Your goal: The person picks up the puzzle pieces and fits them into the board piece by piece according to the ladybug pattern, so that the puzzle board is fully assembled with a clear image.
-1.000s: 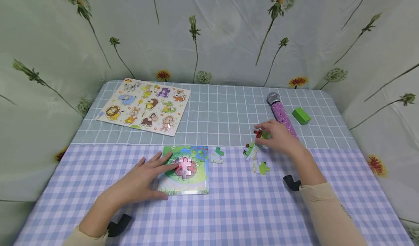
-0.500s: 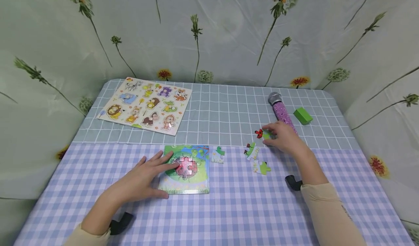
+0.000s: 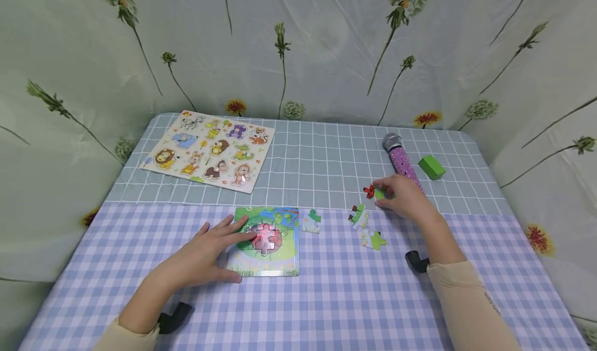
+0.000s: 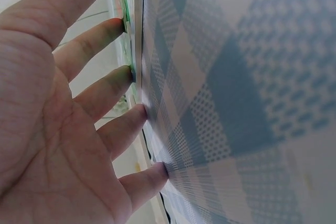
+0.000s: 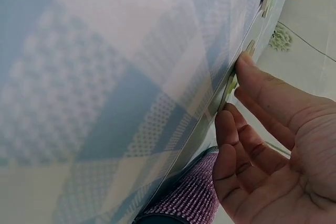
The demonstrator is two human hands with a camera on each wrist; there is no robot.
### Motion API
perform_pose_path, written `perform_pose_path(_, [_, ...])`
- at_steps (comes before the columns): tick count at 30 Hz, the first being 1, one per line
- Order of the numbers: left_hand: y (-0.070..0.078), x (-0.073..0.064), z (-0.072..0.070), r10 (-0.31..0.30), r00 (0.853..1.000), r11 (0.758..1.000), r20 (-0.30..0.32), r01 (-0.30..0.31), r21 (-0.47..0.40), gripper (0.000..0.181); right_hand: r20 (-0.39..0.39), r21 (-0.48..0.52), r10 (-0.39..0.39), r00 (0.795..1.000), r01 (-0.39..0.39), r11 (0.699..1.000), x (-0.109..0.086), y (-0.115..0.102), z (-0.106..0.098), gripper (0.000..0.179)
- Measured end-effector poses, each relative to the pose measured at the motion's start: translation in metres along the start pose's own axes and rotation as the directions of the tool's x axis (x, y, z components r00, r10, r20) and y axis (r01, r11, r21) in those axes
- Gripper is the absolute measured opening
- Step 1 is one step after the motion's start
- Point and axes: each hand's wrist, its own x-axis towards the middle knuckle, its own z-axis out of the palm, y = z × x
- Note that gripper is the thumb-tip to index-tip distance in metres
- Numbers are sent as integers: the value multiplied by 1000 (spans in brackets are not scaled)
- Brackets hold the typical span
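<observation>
Lying pinched in the right grip [image 3: 403, 197], a puzzle piece [image 3: 379, 193]

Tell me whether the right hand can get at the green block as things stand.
Probably yes, by going over: the green block sits close by, but the purple microphone lies between, and the right hand pinches a puzzle piece.

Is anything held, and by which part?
The right hand pinches a red-and-green jigsaw piece by its green end; the left hand only rests on the ladybug puzzle.
</observation>
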Motion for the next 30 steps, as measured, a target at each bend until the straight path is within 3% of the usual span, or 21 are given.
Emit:
perform_pose_path(5, [0,0,0,1,1000,1000,2,-1,-2,90,12,-23,2,1000,-2,1000,2,1,1,50])
perform_pose_path(14, [0,3,0,10,1000,1000,4,-10,-4,90,50,-80,-64,997,67,994,1,2,-4,48])
perform_pose_path(23, [0,2,1,7,1000,1000,3,-7,-7,91,7,-7,-75,997,75,997,-4,9,-3,49])
perform_pose_path(30, [0,0,0,1,1000,1000,-6,-1,-14,91,-3,1,-117,993,117,993,-7,1,-2,49])
